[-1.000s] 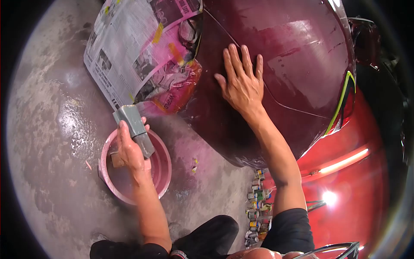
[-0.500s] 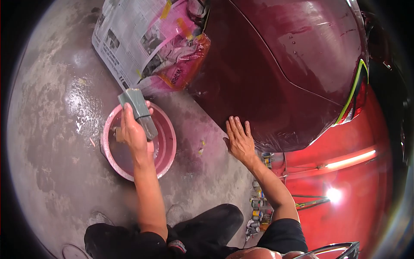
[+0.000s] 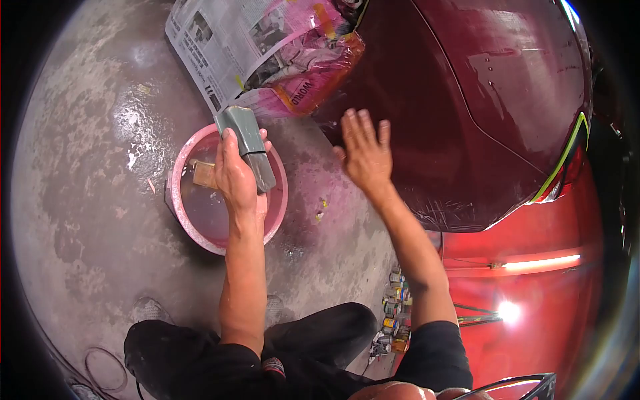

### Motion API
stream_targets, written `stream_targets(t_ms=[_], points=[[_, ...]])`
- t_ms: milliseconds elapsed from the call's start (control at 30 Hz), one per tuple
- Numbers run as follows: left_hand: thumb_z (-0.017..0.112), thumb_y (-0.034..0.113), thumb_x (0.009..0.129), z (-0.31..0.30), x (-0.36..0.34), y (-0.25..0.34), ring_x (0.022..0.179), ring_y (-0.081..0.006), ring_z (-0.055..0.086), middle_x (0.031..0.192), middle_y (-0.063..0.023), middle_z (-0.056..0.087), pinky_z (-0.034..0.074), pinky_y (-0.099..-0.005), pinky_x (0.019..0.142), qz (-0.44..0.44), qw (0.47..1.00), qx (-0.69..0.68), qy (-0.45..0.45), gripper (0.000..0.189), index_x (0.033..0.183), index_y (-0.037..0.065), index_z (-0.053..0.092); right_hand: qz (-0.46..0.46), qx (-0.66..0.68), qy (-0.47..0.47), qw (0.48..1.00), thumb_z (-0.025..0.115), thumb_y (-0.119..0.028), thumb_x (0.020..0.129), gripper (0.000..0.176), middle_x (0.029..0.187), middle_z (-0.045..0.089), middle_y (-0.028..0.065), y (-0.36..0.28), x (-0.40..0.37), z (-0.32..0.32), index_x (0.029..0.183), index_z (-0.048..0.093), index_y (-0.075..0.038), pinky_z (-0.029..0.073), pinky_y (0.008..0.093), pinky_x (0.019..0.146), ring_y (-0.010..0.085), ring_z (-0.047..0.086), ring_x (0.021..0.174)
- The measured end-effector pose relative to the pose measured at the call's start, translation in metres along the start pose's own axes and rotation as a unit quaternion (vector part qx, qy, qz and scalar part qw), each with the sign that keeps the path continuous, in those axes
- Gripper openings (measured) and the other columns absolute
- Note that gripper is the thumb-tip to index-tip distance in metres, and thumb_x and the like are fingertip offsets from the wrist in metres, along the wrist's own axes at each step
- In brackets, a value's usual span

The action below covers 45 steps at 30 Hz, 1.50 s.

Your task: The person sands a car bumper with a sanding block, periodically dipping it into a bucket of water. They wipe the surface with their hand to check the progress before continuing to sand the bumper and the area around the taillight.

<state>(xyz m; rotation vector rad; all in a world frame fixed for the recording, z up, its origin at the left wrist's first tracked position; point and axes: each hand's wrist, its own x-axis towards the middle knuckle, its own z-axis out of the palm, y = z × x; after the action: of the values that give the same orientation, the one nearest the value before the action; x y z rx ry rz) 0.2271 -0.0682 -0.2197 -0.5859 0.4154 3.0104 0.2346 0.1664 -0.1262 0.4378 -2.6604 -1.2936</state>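
In my left hand [image 3: 239, 183], palm up, lies a sanding block [image 3: 245, 137] with grey-green sandpaper wrapped over it. My thumb is on one side of it and fingertips show on the other. This hand is above a pink basin [image 3: 283, 200] that holds cloudy liquid and a tan block [image 3: 204, 175]. My right hand [image 3: 368, 155] is spread flat, palm down, over the dark maroon car panel [image 3: 427, 147], close to its lower left edge. Its fingers point up and slightly apart, with nothing in them.
Taped newspaper and pink-stained plastic masking [image 3: 230, 50] cover the car's part at upper left. Several small cans [image 3: 393, 310] stand on the floor by my right arm. A lit lamp [image 3: 509, 311] shines at lower right. The concrete floor [image 3: 87, 200] has wet patches.
My right hand has moved up along the panel from its lower edge. My left hand with the sanding block is slightly higher and further right in the view, which has shifted too.
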Motion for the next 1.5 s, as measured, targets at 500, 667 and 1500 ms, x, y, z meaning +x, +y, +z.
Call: stream_targets(t_ms=[500,667,1500], points=[[0.058,0.032,0.099,-0.05,0.011,-0.011,0.102,-0.0378,0.069,0.116,-0.0219,0.069,0.054,-0.0432,0.089,0.115,0.707,0.663,-0.216,0.043,0.129,0.001,0.058,0.082,0.331,-0.222,0.913,0.065,-0.041,0.093,0.062,0.153,0.039,0.0263,-0.084,-0.089,-0.001,0.143,0.051,-0.008,0.03,0.0517,0.118,0.0442,0.036,0.143],[0.067,0.029,0.092,-0.104,0.019,-0.049,0.111,-0.0429,0.064,0.118,-0.0256,0.067,0.052,-0.048,0.093,-0.043,0.541,0.795,-0.27,0.043,0.124,0.002,0.064,0.143,0.449,-0.207,0.857,0.065,-0.039,0.093,0.056,0.15,0.045,0.0252,-0.111,-0.158,-0.014,0.139,0.056,-0.008,0.042,0.049,0.11,0.0445,0.048,0.133],[0.071,0.024,0.091,0.058,-0.012,-0.226,0.11,-0.031,0.069,0.12,-0.0213,0.07,0.05,-0.0367,0.097,0.22,0.899,0.367,0.097,0.049,0.133,0.002,0.062,0.072,-0.012,0.398,0.915,0.049,-0.036,0.105,0.049,0.145,0.047,0.0234,0.245,-0.242,-0.056,0.135,0.057,0.002,0.037,0.0537,0.111,0.0379,0.043,0.136]])
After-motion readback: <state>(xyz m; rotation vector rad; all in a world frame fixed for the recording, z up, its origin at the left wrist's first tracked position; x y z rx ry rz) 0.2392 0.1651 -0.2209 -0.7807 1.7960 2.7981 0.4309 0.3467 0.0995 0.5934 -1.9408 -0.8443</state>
